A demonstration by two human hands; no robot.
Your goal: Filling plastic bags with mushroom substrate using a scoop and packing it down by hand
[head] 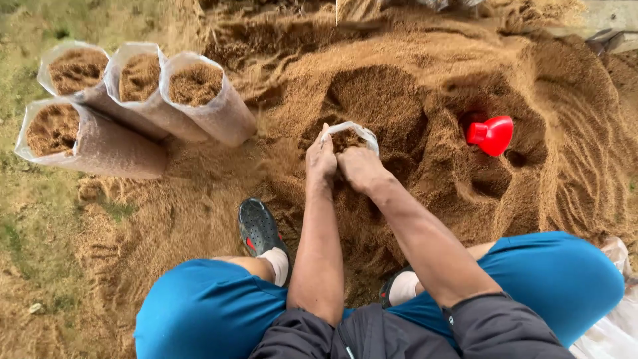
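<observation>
hands (pixel 342 163) gripping bag (pixel 351 135), in sawdust (pixel 399 86)

Left hand (pixel 321 159): grips the near rim of a small clear bag (pixel 352 136).
Right hand (pixel 359 167): pressed against the bag's mouth, on the sawdust inside.
Bag: upright, sunk in the sawdust pile (pixel 412 100).
Scoop (pixel 490 135): red plastic (lying in a hollow), well right of the hands.
Filled bags (pixel 133 100): four, leaning together at upper left.

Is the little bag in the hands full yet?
Nearly full. Brown sawdust shows right up near the open rim of the clear bag, which the left hand and right hand hold.
</observation>
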